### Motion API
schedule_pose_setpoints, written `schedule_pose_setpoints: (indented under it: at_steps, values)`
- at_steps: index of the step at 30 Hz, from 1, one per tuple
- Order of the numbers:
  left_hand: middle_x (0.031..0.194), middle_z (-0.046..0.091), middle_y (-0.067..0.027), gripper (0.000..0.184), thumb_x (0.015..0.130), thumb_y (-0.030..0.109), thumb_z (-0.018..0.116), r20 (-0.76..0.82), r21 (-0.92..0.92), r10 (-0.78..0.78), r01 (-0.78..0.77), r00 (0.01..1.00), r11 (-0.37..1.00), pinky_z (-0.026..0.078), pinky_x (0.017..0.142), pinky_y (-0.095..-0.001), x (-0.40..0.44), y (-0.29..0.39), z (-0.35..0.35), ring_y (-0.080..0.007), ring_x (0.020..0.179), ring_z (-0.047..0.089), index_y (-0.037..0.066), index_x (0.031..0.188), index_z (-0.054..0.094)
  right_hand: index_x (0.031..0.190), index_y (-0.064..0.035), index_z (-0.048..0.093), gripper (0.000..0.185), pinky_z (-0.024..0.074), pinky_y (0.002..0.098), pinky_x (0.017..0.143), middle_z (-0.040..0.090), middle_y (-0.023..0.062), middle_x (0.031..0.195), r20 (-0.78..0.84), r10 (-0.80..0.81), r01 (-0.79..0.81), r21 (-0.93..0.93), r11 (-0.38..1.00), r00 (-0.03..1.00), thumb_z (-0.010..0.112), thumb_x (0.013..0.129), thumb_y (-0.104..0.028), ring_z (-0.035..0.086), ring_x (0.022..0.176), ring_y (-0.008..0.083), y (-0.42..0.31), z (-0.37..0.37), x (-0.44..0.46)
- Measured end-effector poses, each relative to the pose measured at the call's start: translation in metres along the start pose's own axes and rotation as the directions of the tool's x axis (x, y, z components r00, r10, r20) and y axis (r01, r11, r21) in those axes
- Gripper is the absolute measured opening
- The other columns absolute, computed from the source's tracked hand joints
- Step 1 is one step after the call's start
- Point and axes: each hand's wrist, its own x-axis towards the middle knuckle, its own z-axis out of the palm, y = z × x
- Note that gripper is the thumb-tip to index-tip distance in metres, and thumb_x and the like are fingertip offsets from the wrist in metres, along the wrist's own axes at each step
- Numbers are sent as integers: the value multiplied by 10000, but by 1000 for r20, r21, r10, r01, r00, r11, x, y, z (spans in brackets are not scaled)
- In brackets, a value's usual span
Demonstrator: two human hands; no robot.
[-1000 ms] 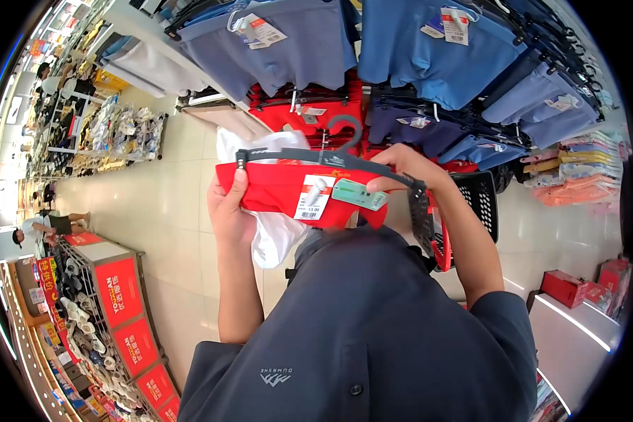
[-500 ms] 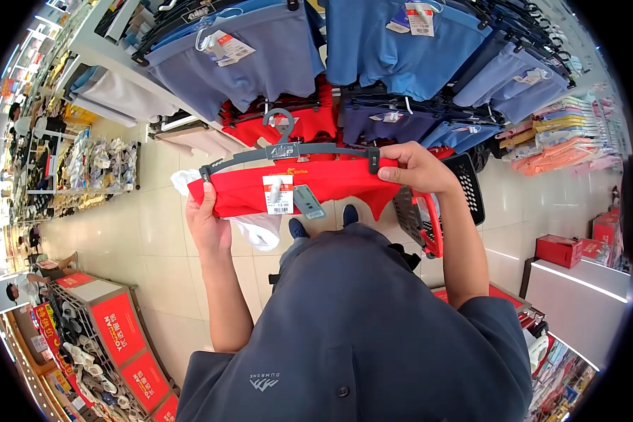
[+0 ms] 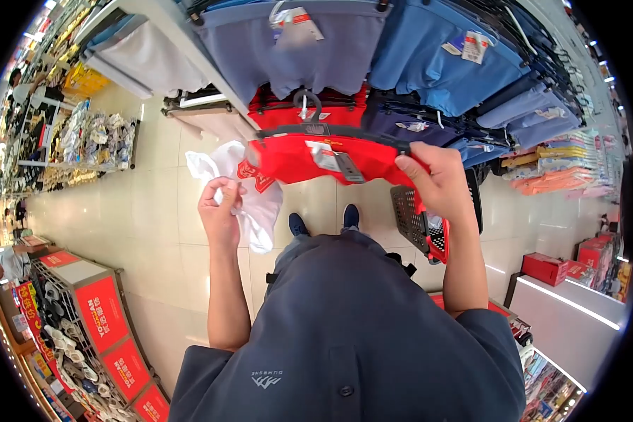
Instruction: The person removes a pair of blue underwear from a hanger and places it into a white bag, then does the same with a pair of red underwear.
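Observation:
A red garment [image 3: 288, 159] with tags hangs by clips from a dark hanger [image 3: 344, 132], held out in front of the lower rack. My right hand [image 3: 437, 179] pinches the garment and hanger at their right end. Off the garment's left end, my left hand [image 3: 220, 204] has its fingers closed at a white plastic bag [image 3: 259, 218] with red print, which hangs beside and behind it. A black basket [image 3: 409, 214] with a red handle hangs near my right forearm.
Blue shorts [image 3: 418, 56] and grey-blue shorts [image 3: 288, 53] hang on the rack ahead. Folded-looking pastel clothes [image 3: 552, 172] are at the right. A shoe bin [image 3: 102, 316] with red panels stands at the lower left, and red boxes [image 3: 544, 269] sit at the right.
My left hand has let go of the garment's left end and closed by the white bag. The garment has moved up and to the right, towards the rack, still in my right hand.

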Motion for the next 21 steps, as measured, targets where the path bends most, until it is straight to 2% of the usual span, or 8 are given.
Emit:
schedule_pose_setpoints:
  at_steps: [2,3,4,6,8,12,16,21]
  values:
    - [908,661,-72,117,873,59,673,-9,23,-31,31,999,999,414,630,-210,-8,4,4,-82,650,510,1,968,636,743,-15,545,220,425,363,497,540,123,602,111,-241,265,-414,871,964,652,860,-168,556,529,270,-19,23,10]
    - [926,667,-72,151,861,42,673,61,106,29,-36,998,994,408,634,-200,-13,7,12,-72,637,499,0,1004,644,715,-16,492,245,420,411,512,531,145,608,164,-214,264,-416,870,963,649,845,-152,547,605,368,-25,41,13]
    - [945,673,-71,193,850,25,672,133,185,82,-106,988,977,402,639,-190,-18,11,19,-63,624,488,-1,1040,653,763,-30,517,212,430,427,523,550,134,628,287,-182,308,-492,814,940,647,848,-174,578,615,345,-29,57,16]
    - [993,697,-85,228,869,-4,616,285,212,189,-254,940,944,377,604,-183,-24,13,32,-31,679,472,-22,1094,646,793,-39,536,192,441,425,540,556,127,635,443,-141,375,-500,781,885,642,849,-189,589,624,337,-32,89,19]
    - [986,695,-67,208,896,36,621,319,263,251,-340,914,903,382,607,-175,-32,19,52,-24,653,439,-28,1091,644,793,-39,544,187,443,424,547,563,124,640,534,-140,419,-448,790,834,642,849,-188,593,628,335,-47,104,21]
    - [966,694,-65,202,932,78,606,374,305,42,-166,927,938,425,646,-184,-43,6,41,-29,675,497,-34,1098,633,801,-38,564,178,441,422,549,584,118,657,650,-46,409,-421,810,758,644,846,-190,601,647,333,-65,112,26]
    - [882,687,-51,190,973,107,556,330,230,81,-163,940,959,499,691,-224,-48,-5,40,-70,772,616,-44,1056,637,772,-25,566,174,427,456,572,593,152,675,564,-148,308,-199,930,812,650,849,-156,595,662,360,-72,103,24]
    - [781,679,-46,157,959,83,572,351,323,121,-241,928,915,494,647,-209,-44,-7,40,-72,713,611,-44,931,661,805,-22,594,104,428,424,555,556,131,634,482,-78,203,-214,955,873,659,827,-101,565,613,340,-83,82,8]
